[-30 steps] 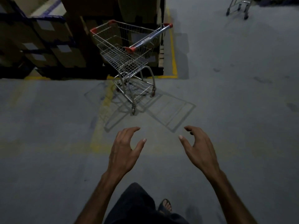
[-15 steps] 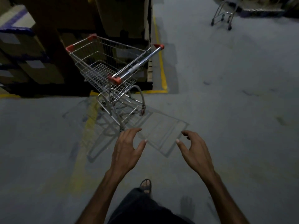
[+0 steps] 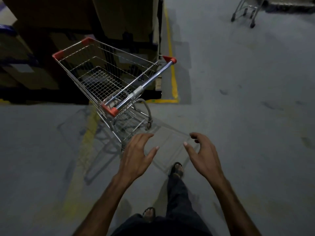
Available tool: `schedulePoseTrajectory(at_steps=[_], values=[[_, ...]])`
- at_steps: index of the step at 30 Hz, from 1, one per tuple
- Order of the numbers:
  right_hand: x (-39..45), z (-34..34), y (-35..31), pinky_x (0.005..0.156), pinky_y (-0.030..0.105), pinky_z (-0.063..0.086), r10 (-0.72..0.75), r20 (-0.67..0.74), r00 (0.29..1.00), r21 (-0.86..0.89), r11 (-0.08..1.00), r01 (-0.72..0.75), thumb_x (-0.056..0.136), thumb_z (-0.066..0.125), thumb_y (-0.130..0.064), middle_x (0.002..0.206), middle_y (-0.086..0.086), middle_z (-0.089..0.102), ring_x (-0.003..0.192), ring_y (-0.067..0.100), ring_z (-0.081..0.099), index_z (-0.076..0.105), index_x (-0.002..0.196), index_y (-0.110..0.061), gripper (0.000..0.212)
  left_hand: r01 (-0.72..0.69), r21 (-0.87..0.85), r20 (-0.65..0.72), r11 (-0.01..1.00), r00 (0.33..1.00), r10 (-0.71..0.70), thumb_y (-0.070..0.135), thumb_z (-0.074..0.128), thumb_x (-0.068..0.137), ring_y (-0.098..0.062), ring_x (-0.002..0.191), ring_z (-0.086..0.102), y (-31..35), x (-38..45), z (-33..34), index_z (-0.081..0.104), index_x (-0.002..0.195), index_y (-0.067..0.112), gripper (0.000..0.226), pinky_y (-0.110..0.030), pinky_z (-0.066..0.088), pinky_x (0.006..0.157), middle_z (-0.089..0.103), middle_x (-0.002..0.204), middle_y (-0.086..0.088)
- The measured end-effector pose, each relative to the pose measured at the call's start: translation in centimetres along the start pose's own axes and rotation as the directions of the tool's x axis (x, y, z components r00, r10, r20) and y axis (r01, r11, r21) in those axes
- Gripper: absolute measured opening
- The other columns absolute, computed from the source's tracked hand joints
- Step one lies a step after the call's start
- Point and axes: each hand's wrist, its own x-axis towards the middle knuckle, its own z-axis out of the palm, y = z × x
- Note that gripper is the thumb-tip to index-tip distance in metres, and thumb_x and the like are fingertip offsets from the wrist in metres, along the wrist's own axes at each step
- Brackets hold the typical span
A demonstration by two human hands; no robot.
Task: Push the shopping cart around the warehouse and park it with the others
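Note:
A small wire shopping cart (image 3: 102, 77) with red corner caps stands on the grey floor ahead of me, turned at an angle. Its metal handle bar (image 3: 144, 84) runs from lower left to upper right. My left hand (image 3: 136, 159) hovers just short of the cart's lower frame, fingers spread and curled, holding nothing. My right hand (image 3: 202, 155) is stretched out to the right of it, also empty with fingers apart. Neither hand touches the cart. Another cart (image 3: 245, 11) shows only its lower frame at the top right.
Stacked cardboard boxes on dark racking (image 3: 51, 40) stand right behind the cart at the upper left. A yellow floor line (image 3: 173, 74) borders the racking. Grey concrete floor (image 3: 255, 116) stretches right. My sandalled feet (image 3: 177, 169) step below my hands.
I have walked closer: the cart looks larger and sits lower in view. Both hands stay raised and empty, now near the cart's lower frame.

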Motion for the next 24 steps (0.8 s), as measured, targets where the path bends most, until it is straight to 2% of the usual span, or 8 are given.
schedulePoseTrajectory(at_steps=[8,10,13,16,19,22,24], values=[[16.9,-0.4,-1.3,0.103,0.042,0.051,-0.158,0.146,0.977,-0.031,0.986,0.164,0.1,0.068,-0.045,0.139,-0.004,0.063,0.126,0.018,0.06,0.06,0.139,-0.024,0.046,0.143,0.089,-0.141,0.986,0.982,-0.129,0.037,0.074,0.097,-0.016,0.124,0.054,-0.2,11.6,-0.1,0.064,0.134,0.024,0.041,-0.029,0.041,0.102,0.065,0.133,0.004],[21.2,-0.6,-2.2,0.104,0.041,0.05,-0.232,0.19,0.954,-0.066,0.966,0.248,0.1,0.067,-0.046,0.139,-0.003,0.063,0.127,0.018,0.059,0.06,0.14,-0.023,0.047,0.191,0.127,-0.179,0.973,0.97,-0.166,0.04,0.072,0.097,-0.018,0.125,0.054,0.0,14.2,-0.2,0.064,0.135,0.024,0.042,-0.033,0.041,0.103,0.065,0.135,0.002],[27.5,-0.4,-3.9,0.104,0.042,0.049,-0.362,0.273,0.892,-0.133,0.904,0.407,0.101,0.067,-0.046,0.139,0.0,0.064,0.128,0.022,0.059,0.061,0.139,-0.02,0.047,0.268,0.155,-0.262,0.951,0.939,-0.222,0.035,0.077,0.095,-0.018,0.123,0.054,-0.1,17.6,-0.2,0.065,0.136,0.022,0.044,-0.03,0.039,0.1,0.066,0.132,0.001],[33.2,0.9,-5.7,0.1,0.047,0.05,-0.458,0.389,0.799,-0.209,0.801,0.561,0.1,0.059,-0.056,0.137,0.004,0.063,0.125,0.028,0.059,0.06,0.14,-0.021,0.053,0.356,0.21,-0.317,0.91,0.906,-0.281,0.036,0.077,0.094,-0.021,0.117,0.057,-1.3,19.5,0.1,0.065,0.134,0.02,0.045,-0.037,0.045,0.098,0.067,0.127,0.0],[37.9,3.0,-7.6,0.101,0.051,0.05,-0.52,0.516,0.681,-0.279,0.649,0.708,0.094,0.043,-0.071,0.139,0.005,0.062,0.127,0.029,0.058,0.057,0.141,-0.023,0.069,0.46,0.278,-0.296,0.843,0.876,-0.38,0.045,0.071,0.096,-0.023,0.114,0.056,-3.4,20.3,0.3,0.064,0.134,0.021,0.046,-0.044,0.048,0.098,0.066,0.126,-0.002],[41.1,5.2,-8.6,0.109,0.052,0.043,-0.527,0.626,0.575,-0.354,0.464,0.812,0.095,0.035,-0.079,0.145,0.003,0.058,0.135,0.026,0.053,0.056,0.143,-0.025,0.075,0.506,0.352,-0.262,0.787,0.861,-0.437,0.064,0.05,0.099,-0.023,0.109,0.059,-5.4,20.5,0.3,0.062,0.129,0.026,0.05,-0.045,0.049,0.093,0.066,0.119,0.001],[42.7,6.3,-8.6,0.111,0.05,0.037,-0.527,0.658,0.538,-0.373,0.392,0.841,0.096,0.033,-0.082,0.139,0.002,0.062,0.13,0.024,0.056,0.058,0.141,-0.026,0.076,0.512,0.385,-0.235,0.768,0.859,-0.455,0.073,0.031,0.101,-0.022,0.104,0.064,-6.2,20.6,0.2,0.063,0.124,0.027,0.06,-0.042,0.049,0.09,0.068,0.115,0.002]])
